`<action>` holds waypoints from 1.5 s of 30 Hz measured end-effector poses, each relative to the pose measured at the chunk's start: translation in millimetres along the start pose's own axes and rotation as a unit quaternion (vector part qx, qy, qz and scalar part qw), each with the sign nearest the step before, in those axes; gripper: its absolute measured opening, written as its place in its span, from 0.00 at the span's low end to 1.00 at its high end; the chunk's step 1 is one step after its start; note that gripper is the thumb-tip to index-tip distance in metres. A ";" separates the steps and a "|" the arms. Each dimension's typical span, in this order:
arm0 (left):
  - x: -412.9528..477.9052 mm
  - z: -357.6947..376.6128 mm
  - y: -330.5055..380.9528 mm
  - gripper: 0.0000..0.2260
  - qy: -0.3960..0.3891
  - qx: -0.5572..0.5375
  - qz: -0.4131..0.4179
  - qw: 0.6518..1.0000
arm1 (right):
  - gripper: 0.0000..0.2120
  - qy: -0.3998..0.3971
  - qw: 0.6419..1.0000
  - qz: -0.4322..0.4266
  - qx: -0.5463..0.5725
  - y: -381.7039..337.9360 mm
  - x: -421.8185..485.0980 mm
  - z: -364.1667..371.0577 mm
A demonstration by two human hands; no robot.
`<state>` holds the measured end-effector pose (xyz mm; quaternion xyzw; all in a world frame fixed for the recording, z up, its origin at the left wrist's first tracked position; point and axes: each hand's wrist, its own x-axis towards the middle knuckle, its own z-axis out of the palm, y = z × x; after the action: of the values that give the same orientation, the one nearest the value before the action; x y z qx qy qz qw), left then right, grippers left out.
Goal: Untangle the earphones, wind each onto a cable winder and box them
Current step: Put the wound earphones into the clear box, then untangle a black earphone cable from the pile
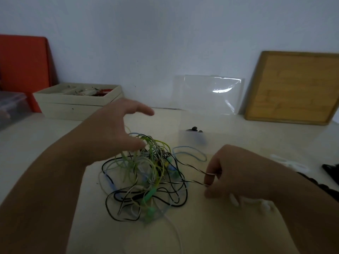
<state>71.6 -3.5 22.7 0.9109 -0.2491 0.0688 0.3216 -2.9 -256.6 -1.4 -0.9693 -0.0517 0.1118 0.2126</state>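
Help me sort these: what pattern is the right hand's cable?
Black-and-white twisted stripes on the thin cable the right hand pinches; head view.

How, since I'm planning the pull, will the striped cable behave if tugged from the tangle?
Probably floppy: the striped cable curves loosely from the right hand. Likely it drags the tangle along, since many loops cross it.

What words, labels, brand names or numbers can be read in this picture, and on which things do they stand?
No text can be read anywhere.
On the wooden board, the orange panel and the cream tray, no print shows.
The tangle of earphones and the small clear box are too blurred to show any marking.
The black-and-white cable pinched in the right hand shows no marking.
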 end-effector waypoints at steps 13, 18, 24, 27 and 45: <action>1.4 42.2 33.4 0.07 -0.184 0.022 0.051 0.981 | 0.10 0.176 0.825 -0.055 0.535 -4.9 -3.4 -7.7; -3.2 25.6 24.6 0.12 -0.190 0.073 0.039 0.978 | 0.11 0.081 0.693 -0.074 0.712 -11.6 1.3 -1.5; -2.6 22.9 18.4 0.20 -0.173 0.162 0.007 0.971 | 0.10 0.095 0.658 -0.062 0.744 -21.2 0.3 -3.0; -6.1 20.9 21.6 0.20 -0.182 0.186 0.000 0.965 | 0.12 0.101 0.624 -0.029 0.774 -19.6 2.2 -3.7; 0.4 25.2 10.3 0.09 -0.142 0.139 -0.020 0.980 | 0.04 -0.016 0.792 -0.029 0.609 -3.7 -3.2 -7.8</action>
<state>65.9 -26.2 8.8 0.9522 -0.2616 -0.0342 0.1541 -4.3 -256.9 7.7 -0.6353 -0.0045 0.1290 0.7614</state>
